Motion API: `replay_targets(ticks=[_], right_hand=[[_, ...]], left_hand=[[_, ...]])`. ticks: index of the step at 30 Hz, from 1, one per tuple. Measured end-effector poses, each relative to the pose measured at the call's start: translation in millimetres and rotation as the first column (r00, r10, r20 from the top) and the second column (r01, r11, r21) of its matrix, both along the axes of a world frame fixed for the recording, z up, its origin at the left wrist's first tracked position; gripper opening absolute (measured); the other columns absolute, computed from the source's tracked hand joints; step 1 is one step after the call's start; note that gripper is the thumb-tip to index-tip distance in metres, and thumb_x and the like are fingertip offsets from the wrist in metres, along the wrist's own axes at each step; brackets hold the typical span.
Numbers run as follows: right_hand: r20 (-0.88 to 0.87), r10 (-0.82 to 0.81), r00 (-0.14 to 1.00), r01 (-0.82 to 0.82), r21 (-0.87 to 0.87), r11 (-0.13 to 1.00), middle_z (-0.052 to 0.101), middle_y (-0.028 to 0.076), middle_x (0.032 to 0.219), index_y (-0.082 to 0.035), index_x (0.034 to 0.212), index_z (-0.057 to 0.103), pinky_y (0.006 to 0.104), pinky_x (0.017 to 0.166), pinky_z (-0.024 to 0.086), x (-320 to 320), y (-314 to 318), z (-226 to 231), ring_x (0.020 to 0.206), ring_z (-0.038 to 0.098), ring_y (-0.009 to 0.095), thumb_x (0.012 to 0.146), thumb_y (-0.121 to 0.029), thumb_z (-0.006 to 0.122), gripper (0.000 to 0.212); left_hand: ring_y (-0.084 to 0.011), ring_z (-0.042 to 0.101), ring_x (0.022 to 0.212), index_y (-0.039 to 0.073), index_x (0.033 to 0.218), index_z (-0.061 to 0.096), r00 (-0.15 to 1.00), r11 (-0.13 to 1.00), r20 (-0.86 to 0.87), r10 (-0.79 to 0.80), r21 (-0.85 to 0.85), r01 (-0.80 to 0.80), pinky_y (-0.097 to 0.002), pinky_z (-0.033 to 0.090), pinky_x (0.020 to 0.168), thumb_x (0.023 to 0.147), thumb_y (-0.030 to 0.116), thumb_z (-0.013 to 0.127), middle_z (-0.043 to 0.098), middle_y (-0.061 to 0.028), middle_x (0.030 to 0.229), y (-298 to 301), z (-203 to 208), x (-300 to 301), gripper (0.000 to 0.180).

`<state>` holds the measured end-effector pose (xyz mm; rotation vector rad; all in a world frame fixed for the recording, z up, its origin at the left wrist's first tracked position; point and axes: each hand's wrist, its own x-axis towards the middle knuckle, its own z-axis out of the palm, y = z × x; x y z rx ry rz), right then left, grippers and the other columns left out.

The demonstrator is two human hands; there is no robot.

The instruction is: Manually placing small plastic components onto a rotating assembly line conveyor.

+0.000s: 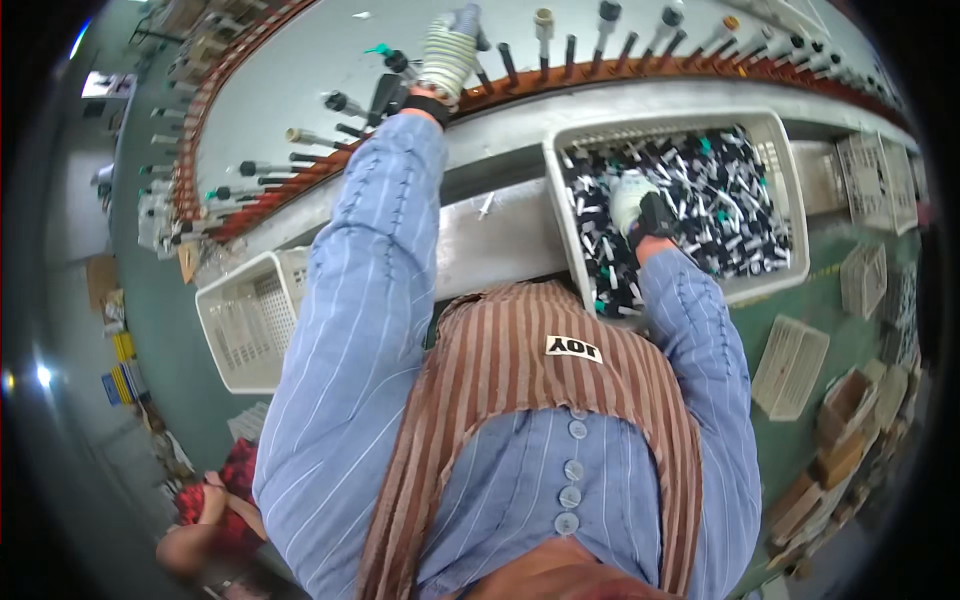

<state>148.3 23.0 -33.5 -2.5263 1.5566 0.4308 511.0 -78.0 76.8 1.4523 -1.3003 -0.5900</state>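
- Reaching in two directions is seen at a metal bench [510, 245]: the left hand [450, 58] is stretched beyond its far edge, over a curved red-brown conveyor track [620, 72], while the right hand [630, 200] is lowered into a crate.
- The left hand is covered by a striped knit glove with grey fingertips. Its fingers are held close together, pointed away from the body; whether anything is gripped cannot be told, as their inner side is hidden.
- Just left of that hand, a dark fitting with a green tip [397, 62] is seen. Upright dark rods [508, 62] are spaced along the track, and some fittings are capped in white, black or amber.
- The right hand is covered by a pale glove, its fingers turned down among the contents; how far they are spread, and what is held, cannot be told.
- Small black, white and green parts [710, 185] are heaped in the off-white plastic crate [797, 240] at the bench's right side. One loose white part [487, 205] is left on the bench, between the crate and the left sleeve.
- The step in hand is judged to be parts being gathered at the crate while fittings are tended at the track. For the next move, a sure pinch on single parts and a sleeve kept off the rods are called for.
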Motion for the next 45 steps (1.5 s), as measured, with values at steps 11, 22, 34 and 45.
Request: replay_targets(ticks=[11, 22, 34, 45], right_hand=[[0.654, -0.529, 0.541, 0.224, 0.495, 0.840, 0.068, 0.017, 0.086, -0.003, 0.110, 0.059, 0.0383, 0.077, 0.055, -40, 5, 26, 0.079, 0.067, 0.028, 0.078, -0.020, 0.070, 0.038], [0.196, 0.087, 0.977, -0.070, -0.093, 0.993, 0.068, 0.021, 0.101, -0.001, 0.108, 0.064, 0.0462, 0.086, 0.051, -92, 48, -18, 0.101, 0.065, 0.034, 0.083, -0.024, 0.060, 0.034], [0.894, -0.416, -0.164, 0.484, 0.441, 0.756, 0.063, 0.006, 0.067, -0.004, 0.084, 0.064, 0.0385, 0.061, 0.049, -19, -111, 171, 0.065, 0.063, 0.020, 0.094, -0.043, 0.058, 0.041], [0.931, -0.193, 0.309, 0.435, 0.042, 0.899, 0.073, 0.010, 0.078, -0.003, 0.096, 0.071, 0.0296, 0.065, 0.050, 74, -192, 139, 0.064, 0.062, 0.016, 0.098, -0.036, 0.053, 0.038]], left_hand=[[-0.0373, 0.063, 0.102, 0.000, 0.124, 0.058, 0.899, 0.892, 0.141, 0.414, -0.256, -0.371, -0.0410, 0.048, 0.093, 0.086, 0.022, 0.066, 0.066, -0.0213, 0.112, 147, -20, -24, 0.045], [-0.0254, 0.050, 0.133, 0.024, 0.140, 0.055, 0.158, 0.370, 0.656, -0.738, 0.589, -0.719, -0.0590, 0.035, 0.107, 0.095, 0.052, 0.050, 0.049, -0.0059, 0.148, 226, -235, 105, 0.054], [-0.0289, 0.055, 0.129, 0.014, 0.144, 0.050, 0.412, -0.162, 0.082, -0.908, 0.837, -0.523, -0.0618, 0.032, 0.110, 0.100, 0.031, 0.050, 0.058, -0.0045, 0.139, 173, -37, 48, 0.047], [-0.0269, 0.058, 0.125, 0.021, 0.132, 0.064, 0.465, -0.123, 0.215, -0.859, 0.795, -0.594, -0.0703, 0.038, 0.098, 0.093, 0.041, 0.057, 0.062, -0.0018, 0.134, 167, -108, 66, 0.045]])
